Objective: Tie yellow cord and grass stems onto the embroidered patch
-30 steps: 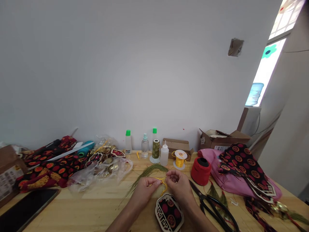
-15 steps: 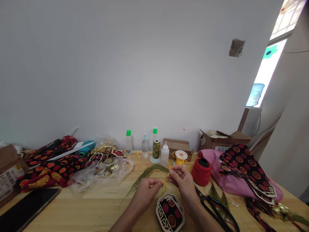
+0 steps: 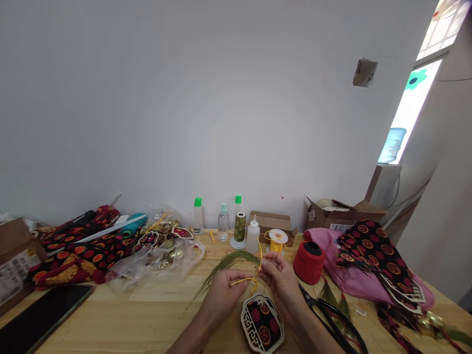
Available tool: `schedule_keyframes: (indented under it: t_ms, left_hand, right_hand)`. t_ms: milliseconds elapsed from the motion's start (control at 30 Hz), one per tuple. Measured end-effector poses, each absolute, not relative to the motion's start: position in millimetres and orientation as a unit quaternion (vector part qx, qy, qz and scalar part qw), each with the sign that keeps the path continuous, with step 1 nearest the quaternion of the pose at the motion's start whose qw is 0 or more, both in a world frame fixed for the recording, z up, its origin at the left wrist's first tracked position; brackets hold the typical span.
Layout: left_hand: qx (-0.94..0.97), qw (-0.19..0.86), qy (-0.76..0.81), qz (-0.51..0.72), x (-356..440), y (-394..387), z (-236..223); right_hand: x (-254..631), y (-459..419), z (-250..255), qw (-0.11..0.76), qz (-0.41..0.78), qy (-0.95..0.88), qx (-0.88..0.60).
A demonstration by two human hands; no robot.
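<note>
A yellow cord (image 3: 254, 287) is knotted just above a flat pendant (image 3: 263, 324) with a pale cut-out frame and dark patterned cloth. My left hand (image 3: 225, 290) is closed, its fingertips at the cord end that points left. Between the thumb and fingers of my right hand (image 3: 278, 275) is the other end, which sticks up above them. Behind my hands a bundle of olive-green thread (image 3: 230, 259) curves across the table. The pendant lies on the wood between my forearms. Black-handled scissors (image 3: 328, 314) rest beside my right forearm, partly hidden by it.
Along the wall stand a squeeze bottle (image 3: 252, 237), a green thread spool (image 3: 240, 228) and a yellow cord spool (image 3: 277, 241). A red thread cone (image 3: 309, 263) is to the right, near pink cloth (image 3: 328, 255). Left lie a plastic bag (image 3: 158, 263) with bells and a phone (image 3: 44, 319).
The yellow cord's left end now shows as a straight length above my left fingers. My hands have barely moved, and the whole view has shifted slightly.
</note>
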State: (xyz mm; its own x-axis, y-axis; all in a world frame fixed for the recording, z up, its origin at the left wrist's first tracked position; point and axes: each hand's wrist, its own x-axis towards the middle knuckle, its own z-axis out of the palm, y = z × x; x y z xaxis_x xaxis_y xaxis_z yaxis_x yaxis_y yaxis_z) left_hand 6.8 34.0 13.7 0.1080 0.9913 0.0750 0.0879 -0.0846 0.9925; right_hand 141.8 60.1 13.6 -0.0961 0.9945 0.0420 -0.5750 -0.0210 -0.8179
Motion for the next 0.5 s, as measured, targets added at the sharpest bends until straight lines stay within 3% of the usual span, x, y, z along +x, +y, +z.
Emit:
schedule_keyframes:
  t_ms: [167,500]
  left_hand:
    - [0.586,0.471,0.472,0.461,8.6,31.7,11.4]
    - [0.697,0.318,0.465,0.443,8.6,28.9,22.6]
  right_hand:
    - [142.4,59.8,13.5,0.603,0.661,-0.337,-0.292]
    - [138.5,60.1,9.9,0.559,0.676,-0.39,-0.28]
